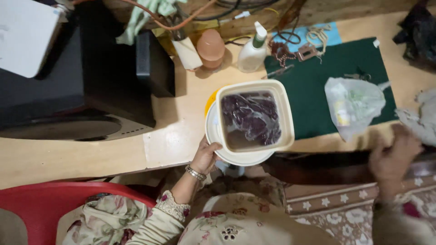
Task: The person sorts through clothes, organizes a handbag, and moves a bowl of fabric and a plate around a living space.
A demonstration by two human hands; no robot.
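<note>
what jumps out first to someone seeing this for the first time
The eye lands on the cream square tub in the middle, holding dark purple pieces under liquid, resting on a white round container that the left hand grips at its near edge. At far right the right hand is blurred, beside a long dark strip. A green mat lies behind.

Cream square tub (285, 113), dark purple contents, on table edge.
</note>
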